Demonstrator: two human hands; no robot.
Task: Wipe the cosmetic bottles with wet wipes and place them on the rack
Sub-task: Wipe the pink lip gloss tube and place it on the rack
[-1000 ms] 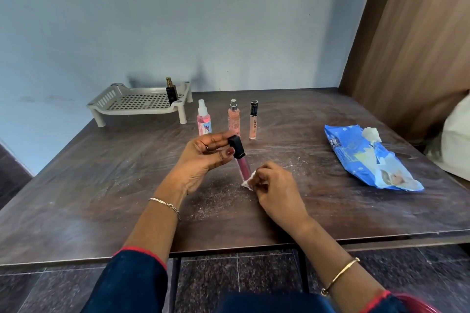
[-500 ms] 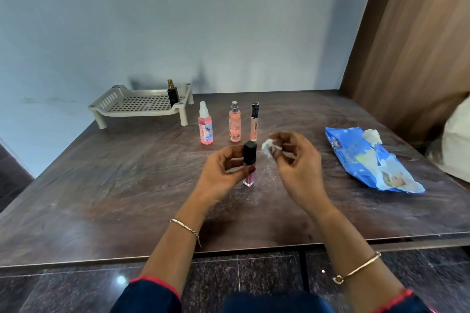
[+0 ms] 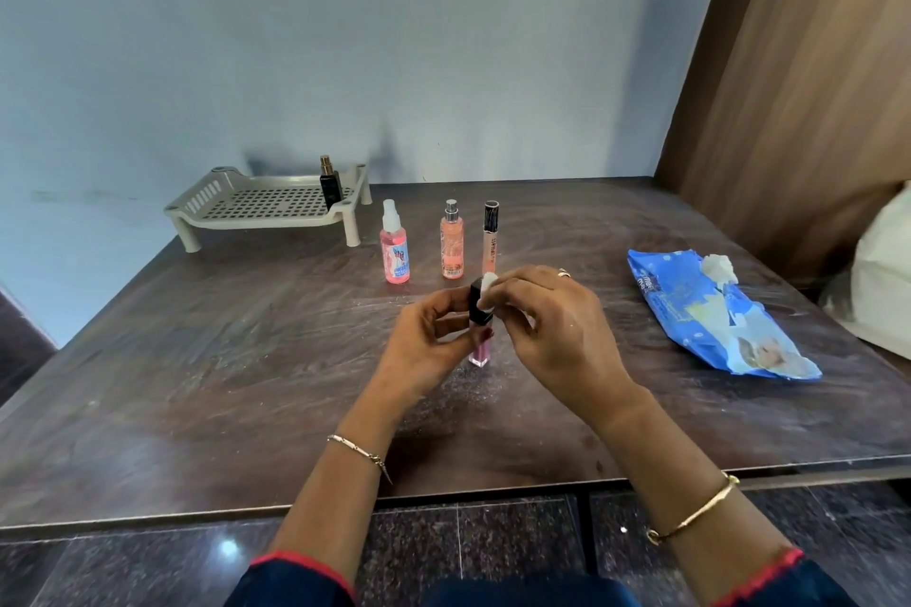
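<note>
Mid-wipe, frame centre: left hand (image 3: 429,345) pinching lip gloss tube (image 3: 479,354) upright over table (image 3: 197,384). Right hand (image 3: 552,335) pinching wadded wet wipe (image 3: 488,290) against black cap (image 3: 474,311). Guessing body next, then long reach to rack (image 3: 266,207) upper left, where one dark bottle (image 3: 330,185) sits.

Your rack (image 3: 256,221) sits back-left on the table (image 3: 197,360) bearing one bottle (image 3: 330,185), three bottles (image 3: 452,242) stand right of it, and the wipes pack (image 3: 715,320) lies far right.
</note>
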